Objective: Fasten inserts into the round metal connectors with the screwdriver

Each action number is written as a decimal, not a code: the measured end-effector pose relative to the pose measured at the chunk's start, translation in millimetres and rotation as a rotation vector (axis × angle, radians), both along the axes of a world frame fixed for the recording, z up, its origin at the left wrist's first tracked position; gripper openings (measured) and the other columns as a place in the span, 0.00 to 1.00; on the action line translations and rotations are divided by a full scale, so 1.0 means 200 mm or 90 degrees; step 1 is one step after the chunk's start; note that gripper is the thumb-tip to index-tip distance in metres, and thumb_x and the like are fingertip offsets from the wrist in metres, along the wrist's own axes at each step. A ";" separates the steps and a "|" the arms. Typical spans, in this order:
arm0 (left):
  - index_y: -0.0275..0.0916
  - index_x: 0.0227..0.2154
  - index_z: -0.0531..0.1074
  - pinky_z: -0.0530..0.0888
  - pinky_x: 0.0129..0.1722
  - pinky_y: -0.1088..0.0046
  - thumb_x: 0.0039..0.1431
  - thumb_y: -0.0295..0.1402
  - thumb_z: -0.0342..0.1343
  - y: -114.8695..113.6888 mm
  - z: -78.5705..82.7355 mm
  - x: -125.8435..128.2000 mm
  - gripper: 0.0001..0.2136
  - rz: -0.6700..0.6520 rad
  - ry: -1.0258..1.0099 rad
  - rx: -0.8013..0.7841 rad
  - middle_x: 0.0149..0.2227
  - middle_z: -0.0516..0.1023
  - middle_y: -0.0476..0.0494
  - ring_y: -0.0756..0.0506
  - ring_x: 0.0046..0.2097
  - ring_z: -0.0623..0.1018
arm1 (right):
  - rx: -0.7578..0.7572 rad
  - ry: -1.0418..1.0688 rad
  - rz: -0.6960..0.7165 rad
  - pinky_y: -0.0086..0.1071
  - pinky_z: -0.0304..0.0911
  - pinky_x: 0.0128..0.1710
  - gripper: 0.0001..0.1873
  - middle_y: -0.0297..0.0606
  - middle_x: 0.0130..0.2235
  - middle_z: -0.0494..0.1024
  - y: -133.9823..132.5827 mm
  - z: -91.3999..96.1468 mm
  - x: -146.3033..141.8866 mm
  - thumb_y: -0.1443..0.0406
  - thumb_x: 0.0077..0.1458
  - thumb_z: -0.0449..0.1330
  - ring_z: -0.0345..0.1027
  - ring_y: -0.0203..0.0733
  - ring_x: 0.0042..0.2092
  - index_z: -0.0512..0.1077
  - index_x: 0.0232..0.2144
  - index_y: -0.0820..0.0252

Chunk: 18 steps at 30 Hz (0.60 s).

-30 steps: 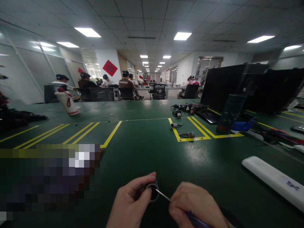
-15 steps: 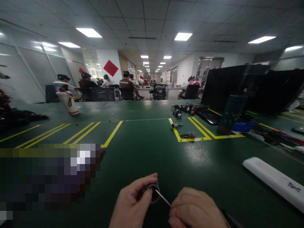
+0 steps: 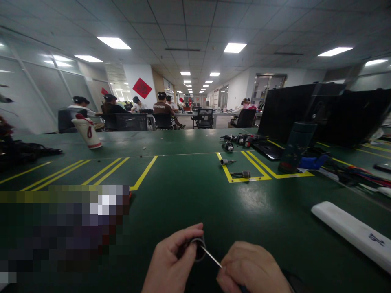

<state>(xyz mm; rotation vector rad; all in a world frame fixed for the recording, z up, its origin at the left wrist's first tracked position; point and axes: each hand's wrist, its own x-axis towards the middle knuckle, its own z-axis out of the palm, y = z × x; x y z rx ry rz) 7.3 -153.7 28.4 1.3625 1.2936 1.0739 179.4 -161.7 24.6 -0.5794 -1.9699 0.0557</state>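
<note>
My left hand (image 3: 174, 256) is closed around a short, dark, hollow cylinder (image 3: 200, 253), with its open round end facing right. The thumb lies across the near part of its rim. From the right, my right hand (image 3: 249, 264) grips a screwdriver (image 3: 212, 257) in a closed fist. Only its thin, straight metal shaft shows clearly. A bit of blue, perhaps the handle, peeks out under the fist. The shaft's tip is at the mouth of the cylinder, and its exact contact inside is hidden. Both hands are held low over the near part of the green table.
Two small metal cylindrical parts with stems (image 3: 244, 174) lie by yellow tape. Behind them is a cluster of dark connectors (image 3: 240, 140). A white bar (image 3: 351, 234), a dark bottle (image 3: 297, 146) and black monitors stand right. A pixelated area covers the left; a cup (image 3: 87, 132) stands beyond.
Almost nothing differs. The hands keep the same grips, and the shaft stays at the cylinder's mouth with only a tiny shift in the view.
</note>
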 end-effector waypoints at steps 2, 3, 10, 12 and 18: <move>0.42 0.32 0.80 0.77 0.40 0.67 0.49 0.31 0.55 -0.01 0.01 0.00 0.10 0.005 0.000 0.001 0.43 0.80 0.42 0.41 0.41 0.79 | -0.008 -0.016 0.007 0.22 0.59 0.18 0.19 0.31 0.15 0.72 0.00 0.01 0.00 0.69 0.61 0.47 0.65 0.30 0.18 0.64 0.18 0.59; 0.42 0.32 0.80 0.77 0.40 0.67 0.49 0.31 0.55 -0.01 0.01 0.00 0.10 0.006 -0.002 -0.002 0.43 0.80 0.42 0.41 0.40 0.79 | -0.006 -0.025 0.009 0.22 0.59 0.18 0.20 0.31 0.15 0.71 -0.01 0.01 0.00 0.69 0.62 0.46 0.64 0.30 0.17 0.63 0.18 0.59; 0.42 0.34 0.80 0.78 0.37 0.68 0.49 0.31 0.56 0.00 0.01 0.01 0.11 0.006 -0.011 -0.017 0.42 0.81 0.41 0.41 0.38 0.80 | -0.031 -0.039 0.016 0.23 0.59 0.18 0.22 0.32 0.15 0.71 -0.01 0.02 0.01 0.67 0.63 0.43 0.64 0.31 0.18 0.63 0.18 0.59; 0.42 0.34 0.80 0.78 0.36 0.68 0.49 0.31 0.56 0.00 0.01 0.00 0.10 0.001 -0.027 -0.021 0.42 0.81 0.41 0.42 0.38 0.80 | -0.018 -0.033 0.014 0.22 0.59 0.19 0.21 0.31 0.15 0.71 -0.01 0.02 0.00 0.68 0.63 0.45 0.64 0.30 0.18 0.63 0.18 0.59; 0.42 0.33 0.80 0.78 0.38 0.67 0.49 0.31 0.56 -0.01 0.01 0.01 0.10 0.000 -0.050 -0.022 0.43 0.80 0.41 0.41 0.40 0.79 | -0.013 -0.063 0.019 0.23 0.60 0.19 0.20 0.31 0.16 0.72 -0.01 0.00 0.02 0.70 0.61 0.46 0.65 0.31 0.19 0.63 0.18 0.58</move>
